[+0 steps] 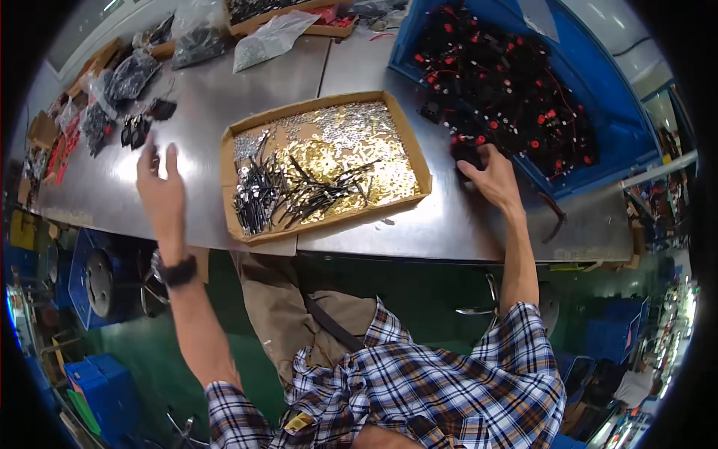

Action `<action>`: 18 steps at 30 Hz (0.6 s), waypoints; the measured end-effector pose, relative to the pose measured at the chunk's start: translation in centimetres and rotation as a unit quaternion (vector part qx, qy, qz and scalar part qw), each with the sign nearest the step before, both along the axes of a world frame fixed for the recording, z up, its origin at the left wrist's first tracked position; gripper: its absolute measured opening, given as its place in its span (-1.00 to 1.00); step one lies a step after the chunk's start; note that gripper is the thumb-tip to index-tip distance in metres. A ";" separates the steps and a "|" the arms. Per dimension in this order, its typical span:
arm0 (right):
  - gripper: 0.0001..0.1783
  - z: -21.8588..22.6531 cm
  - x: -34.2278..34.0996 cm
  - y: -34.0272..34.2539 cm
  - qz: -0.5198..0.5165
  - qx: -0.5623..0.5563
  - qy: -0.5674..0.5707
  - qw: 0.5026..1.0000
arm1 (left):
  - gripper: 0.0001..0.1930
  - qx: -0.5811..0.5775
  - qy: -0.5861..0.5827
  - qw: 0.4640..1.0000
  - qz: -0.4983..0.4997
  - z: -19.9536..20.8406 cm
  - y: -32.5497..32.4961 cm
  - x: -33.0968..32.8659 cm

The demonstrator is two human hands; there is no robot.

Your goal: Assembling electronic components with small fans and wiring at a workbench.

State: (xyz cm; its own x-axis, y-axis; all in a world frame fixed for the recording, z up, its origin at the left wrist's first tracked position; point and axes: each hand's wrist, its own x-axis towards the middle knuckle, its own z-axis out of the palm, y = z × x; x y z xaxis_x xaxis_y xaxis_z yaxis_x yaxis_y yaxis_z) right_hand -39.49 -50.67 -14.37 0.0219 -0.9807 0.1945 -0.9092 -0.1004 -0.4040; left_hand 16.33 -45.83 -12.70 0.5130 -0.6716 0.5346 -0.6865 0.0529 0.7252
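My left hand (160, 187) hovers over the left of the metal table, its fingers apart and nothing in them. Just beyond its fingertips lie several small black parts (135, 132). At the front of the blue bin, my right hand (493, 178) has its thumb and fingers closed on a black part (467, 154) with red bits beside it; the fingers partly hide it. Between my hands sits a shallow cardboard tray (229, 187). It holds shiny gold-coloured metal pieces (385, 168), silver pieces (351, 116) and black slender pieces (258, 198).
The blue bin (609, 112), heaped with black and red parts (508, 82), stands at the back right. Clear plastic bags of small parts (273, 41) line the back left. A dark curved strip (554, 217) lies near the table's front edge at right.
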 end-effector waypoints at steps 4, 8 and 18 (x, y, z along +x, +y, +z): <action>-0.29 1.0 1.4 0.5 -0.021 0.085 -0.110 0.990 | -0.64 -0.014 0.175 0.972 -0.159 1.7 6.8 -9.4; -0.42 4.0 6.2 4.6 0.075 -0.020 -0.302 0.950 | -0.61 0.050 0.319 0.881 -0.346 1.3 9.0 -17.7; -0.60 5.8 16.7 4.7 0.377 -0.006 -0.119 0.918 | -0.55 -0.062 0.566 0.767 -0.296 -1.0 11.7 -19.8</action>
State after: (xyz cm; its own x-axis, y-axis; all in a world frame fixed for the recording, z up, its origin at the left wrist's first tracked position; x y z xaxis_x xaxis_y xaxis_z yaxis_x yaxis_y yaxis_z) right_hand -22.82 -45.96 -8.55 0.6500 -0.7013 0.2927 -0.4654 -0.6718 -0.5763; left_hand -3.44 -34.09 -13.71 0.3208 -0.9458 0.0512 0.5499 0.2300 0.8029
